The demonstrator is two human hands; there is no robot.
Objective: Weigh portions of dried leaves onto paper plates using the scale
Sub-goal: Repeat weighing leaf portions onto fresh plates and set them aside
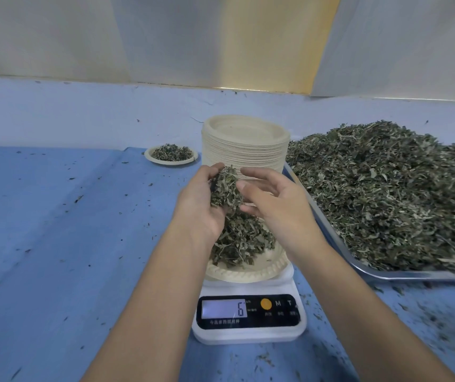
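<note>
Dried leaves [225,188] sit bunched in the left hand [198,205], whose fingers curl round the clump and hold it just above the scale. The right hand [273,205] faces it from the other side, fingers loose and spread and gripping nothing, with the thumb and fingertips at the clump's edge. Directly below both hands a loose pile [237,238] of the same leaves lies on a paper plate [248,272], and the clump's lower strands reach down into it. That plate rests on the white scale [248,334], whose display [225,308] shows a 6. Behind the hands stands a tall stack of paper plates [245,150]. To its left, apart from it, is a filled plate [169,155] with a small portion of leaves. On the right a metal tray [386,277] carries a big heap [386,188] of leaves, its near corner just beside the scale. Everything rests on the blue desk [55,216], which is dotted with leaf crumbs.
</note>
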